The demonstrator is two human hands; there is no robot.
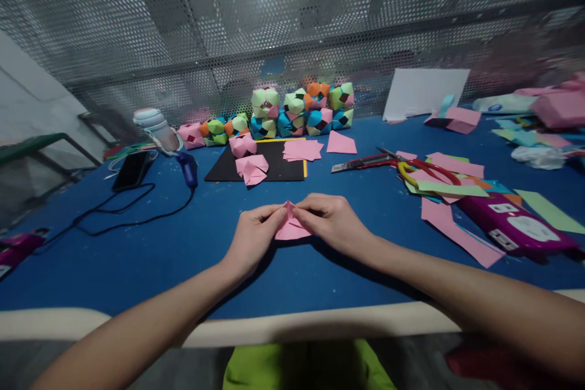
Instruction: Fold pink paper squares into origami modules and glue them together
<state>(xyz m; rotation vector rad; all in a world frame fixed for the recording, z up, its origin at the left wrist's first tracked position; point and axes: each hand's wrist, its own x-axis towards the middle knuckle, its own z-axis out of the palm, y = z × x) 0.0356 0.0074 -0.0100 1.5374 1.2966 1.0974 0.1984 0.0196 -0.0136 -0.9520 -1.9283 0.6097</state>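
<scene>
Between my two hands is a small piece of pink paper, partly folded, its top pinched up to a point. My left hand grips its left side between thumb and fingers. On the right side, my right hand pinches the same paper, the thumb near the raised tip. Some of the fingers are hidden behind the paper. Beyond my hands, a folded pink paper piece and a pink folded ball rest at the left of a black sheet. A stack of pink papers lies at its right.
Several colourful folded paper balls are lined and stacked along the perforated back panel. To the right are a cutter knife, scissors, paper scraps and a purple box. On the left are a phone, cable and white-capped bottle.
</scene>
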